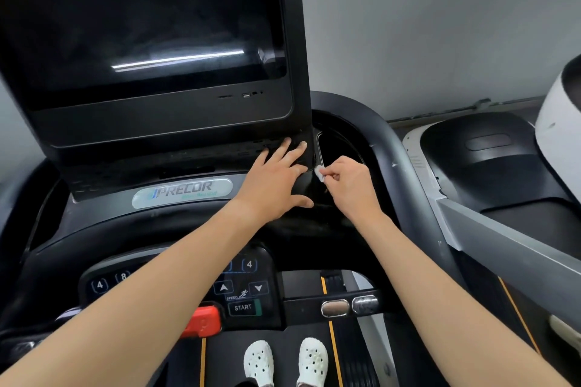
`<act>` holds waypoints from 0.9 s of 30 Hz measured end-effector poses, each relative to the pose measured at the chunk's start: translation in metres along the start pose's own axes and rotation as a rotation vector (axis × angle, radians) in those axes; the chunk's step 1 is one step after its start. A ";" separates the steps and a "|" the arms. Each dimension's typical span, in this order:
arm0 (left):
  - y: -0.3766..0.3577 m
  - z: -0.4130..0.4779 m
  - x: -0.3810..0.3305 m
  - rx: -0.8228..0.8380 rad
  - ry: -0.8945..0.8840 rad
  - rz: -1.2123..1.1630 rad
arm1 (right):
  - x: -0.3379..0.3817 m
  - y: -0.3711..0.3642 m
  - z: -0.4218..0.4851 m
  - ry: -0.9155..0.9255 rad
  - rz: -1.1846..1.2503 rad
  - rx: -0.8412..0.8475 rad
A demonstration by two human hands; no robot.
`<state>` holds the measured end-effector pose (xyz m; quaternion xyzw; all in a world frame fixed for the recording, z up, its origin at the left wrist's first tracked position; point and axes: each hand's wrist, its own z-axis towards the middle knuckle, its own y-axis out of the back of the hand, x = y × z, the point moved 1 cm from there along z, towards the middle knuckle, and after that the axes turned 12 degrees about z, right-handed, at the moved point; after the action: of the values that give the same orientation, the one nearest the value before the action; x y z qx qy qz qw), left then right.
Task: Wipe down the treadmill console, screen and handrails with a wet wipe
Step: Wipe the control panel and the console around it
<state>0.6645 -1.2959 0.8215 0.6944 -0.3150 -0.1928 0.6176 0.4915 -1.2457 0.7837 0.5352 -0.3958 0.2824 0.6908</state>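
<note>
— Two hands up at the console [195,217], far side. Where's each one?

— My left hand [273,176] lies flat, fingers spread wide, on the black panel just below the dark screen [141,19], near its right corner.

— And the wet wipe [319,173]?

— Small and bunched, pinched in my right hand [349,185], just right of the left, over the glossy pocket beside the panel.

— Handrail?

— The grey handrail [396,160] curves past on the right, untouched. My white clogs [284,361] stand on the belt, near.
</note>
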 end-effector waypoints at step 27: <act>-0.024 -0.042 -0.015 -0.144 0.034 0.015 | 0.029 -0.029 -0.059 -0.064 -0.182 -0.046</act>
<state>0.6858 -1.2542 0.8031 0.6490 -0.2948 -0.1984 0.6727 0.5450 -1.1974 0.7860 0.5616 -0.3738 0.1919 0.7127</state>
